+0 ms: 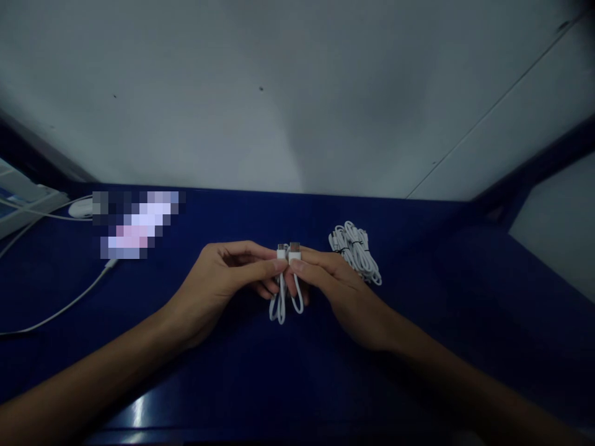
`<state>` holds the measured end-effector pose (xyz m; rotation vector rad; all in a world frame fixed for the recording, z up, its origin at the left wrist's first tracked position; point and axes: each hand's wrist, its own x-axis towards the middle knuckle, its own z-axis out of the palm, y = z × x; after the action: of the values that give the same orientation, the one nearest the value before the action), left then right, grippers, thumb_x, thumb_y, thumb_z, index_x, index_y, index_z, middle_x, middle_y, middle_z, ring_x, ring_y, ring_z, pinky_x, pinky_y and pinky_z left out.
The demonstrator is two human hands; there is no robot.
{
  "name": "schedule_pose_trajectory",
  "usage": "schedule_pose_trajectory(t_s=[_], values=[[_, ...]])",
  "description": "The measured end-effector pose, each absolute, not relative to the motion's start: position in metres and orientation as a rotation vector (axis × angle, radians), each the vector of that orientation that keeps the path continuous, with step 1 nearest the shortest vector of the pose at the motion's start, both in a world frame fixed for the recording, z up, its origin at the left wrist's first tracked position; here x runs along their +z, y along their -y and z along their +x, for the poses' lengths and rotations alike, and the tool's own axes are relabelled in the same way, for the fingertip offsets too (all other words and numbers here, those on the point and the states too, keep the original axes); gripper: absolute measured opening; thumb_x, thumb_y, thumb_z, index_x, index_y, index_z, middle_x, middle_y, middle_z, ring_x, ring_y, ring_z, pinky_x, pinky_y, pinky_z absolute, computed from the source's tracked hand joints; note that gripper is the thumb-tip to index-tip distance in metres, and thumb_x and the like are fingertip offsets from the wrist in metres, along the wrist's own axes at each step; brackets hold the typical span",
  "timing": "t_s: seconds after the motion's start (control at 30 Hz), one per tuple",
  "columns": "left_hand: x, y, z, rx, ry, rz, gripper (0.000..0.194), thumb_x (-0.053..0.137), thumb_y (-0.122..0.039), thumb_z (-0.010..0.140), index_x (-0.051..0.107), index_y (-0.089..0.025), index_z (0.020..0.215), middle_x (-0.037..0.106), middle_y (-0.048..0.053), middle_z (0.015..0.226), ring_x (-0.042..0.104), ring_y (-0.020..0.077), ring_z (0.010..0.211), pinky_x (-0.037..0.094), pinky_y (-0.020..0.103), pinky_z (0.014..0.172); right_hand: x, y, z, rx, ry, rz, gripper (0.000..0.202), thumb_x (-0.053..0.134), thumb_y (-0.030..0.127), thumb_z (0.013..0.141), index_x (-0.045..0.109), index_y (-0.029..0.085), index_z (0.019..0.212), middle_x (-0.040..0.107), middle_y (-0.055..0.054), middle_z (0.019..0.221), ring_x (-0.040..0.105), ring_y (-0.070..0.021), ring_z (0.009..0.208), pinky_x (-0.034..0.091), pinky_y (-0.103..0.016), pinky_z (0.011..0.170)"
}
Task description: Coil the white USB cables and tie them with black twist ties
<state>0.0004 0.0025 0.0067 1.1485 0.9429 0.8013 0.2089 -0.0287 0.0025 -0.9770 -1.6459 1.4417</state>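
Observation:
A white USB cable (280, 306) is held up between my two hands, folded so that short loops hang below my fingers. My left hand (223, 272) pinches the smaller plug end between thumb and forefinger. Beside it, the wider USB plug (294, 249) is gripped by my right hand (341, 285), its metal tip pointing away from me. The two plugs stand side by side, close together. Behind my right hand lies a pile of white cables (357, 248), coiled and bound with dark ties; my hand hides its near edge.
A blurred-out bright object (144, 223) lies at the left on the blue table (260, 384), with a white cord (69, 306) running from it. Near it are a white rounded item (81, 209) and a pale rack-like structure (32, 198). A grey panel (209, 111) rises behind the table.

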Motion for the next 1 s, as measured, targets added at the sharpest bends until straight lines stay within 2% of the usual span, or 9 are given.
schedule_pose_trajectory(t_s=[0.27,0.6,0.83,1.0], values=[[0.0064,-0.0027,-0.0003,0.803,-0.942,1.145,0.014,0.092,-0.031,0.086,0.087,-0.018,0.087,0.083,0.007,0.081,0.074,0.0152,0.070,0.060,0.023,0.067,0.0040,0.0285,0.2070,1.465,1.619,-0.938,0.041,0.044,0.031,0.116,0.062,0.022,0.080,0.060,-0.001,0.090,0.054,-0.0180,0.084,0.045,-0.035,0.078],[0.0062,-0.0021,0.0013,0.802,-0.934,1.150,0.013,0.090,-0.030,0.088,0.086,-0.017,0.089,0.082,0.007,0.079,0.074,0.0147,0.070,0.060,0.023,0.067,0.0035,0.0296,0.2087,1.433,1.642,-1.013,0.041,0.044,0.037,0.116,0.067,0.022,0.086,0.067,-0.004,0.099,0.061,-0.0213,0.095,0.049,-0.039,0.089],[0.0047,-0.0028,-0.0013,0.802,-0.934,1.165,0.011,0.089,-0.029,0.089,0.087,-0.019,0.090,0.082,0.006,0.079,0.073,0.0143,0.070,0.060,0.022,0.068,0.0040,0.0282,0.2075,1.432,1.648,-0.972,0.043,0.044,0.036,0.116,0.061,0.022,0.079,0.060,-0.002,0.088,0.055,-0.0190,0.083,0.046,-0.036,0.080],[0.0037,-0.0030,-0.0020,0.804,-0.931,1.158,0.013,0.090,-0.031,0.089,0.087,-0.018,0.090,0.082,0.007,0.081,0.074,0.0145,0.072,0.060,0.021,0.068,0.0033,0.0275,0.2074,1.439,1.649,-0.945,0.044,0.043,0.038,0.117,0.060,0.022,0.080,0.060,-0.002,0.089,0.055,-0.0190,0.085,0.045,-0.036,0.079]])
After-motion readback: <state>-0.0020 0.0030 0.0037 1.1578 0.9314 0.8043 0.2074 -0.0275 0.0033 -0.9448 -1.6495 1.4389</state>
